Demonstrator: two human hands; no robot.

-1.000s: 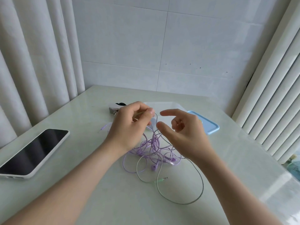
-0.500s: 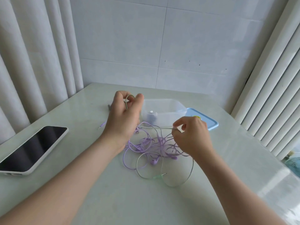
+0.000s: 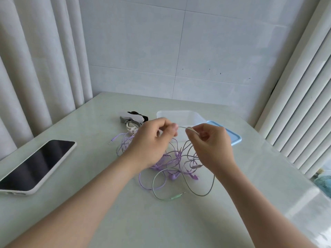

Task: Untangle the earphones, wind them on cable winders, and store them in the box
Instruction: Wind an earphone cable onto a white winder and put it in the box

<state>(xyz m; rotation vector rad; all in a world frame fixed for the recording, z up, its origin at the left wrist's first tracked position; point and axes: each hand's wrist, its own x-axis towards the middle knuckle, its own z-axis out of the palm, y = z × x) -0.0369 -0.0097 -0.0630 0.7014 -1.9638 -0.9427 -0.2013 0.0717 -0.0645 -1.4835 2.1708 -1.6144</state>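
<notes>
Both hands have drawn together since half a second ago: the left hand (image 3: pixel 152 140) has dropped away from the winders (image 3: pixel 132 119), which now show, and meets the right hand (image 3: pixel 213 147) above the tangle. Each pinches the green cable (image 3: pixel 183 127) between thumb and forefinger, with a short arc of it stretched between them.

The earphones (image 3: pixel 172 163), purple and green cords knotted together, lie on the surface (image 3: pixel 179 226) just under the hands. The green plug (image 3: pixel 177 195) lies loose at the near side.

This looks like early untangling, as nothing is wound and nothing is stored. The next move likely calls for feeding the green cable out of the purple loops toward its plug, gently, so that no knot tightens.

The box (image 3: pixel 179 111) stands open behind the hands, with its lid (image 3: pixel 234 138) to the right and the winders to the left. A phone (image 3: pixel 35 167) lies well apart at the left. Purple loops cross the green cord, and the hands hide part of the tangle, so how many crossings remain I cannot tell.
</notes>
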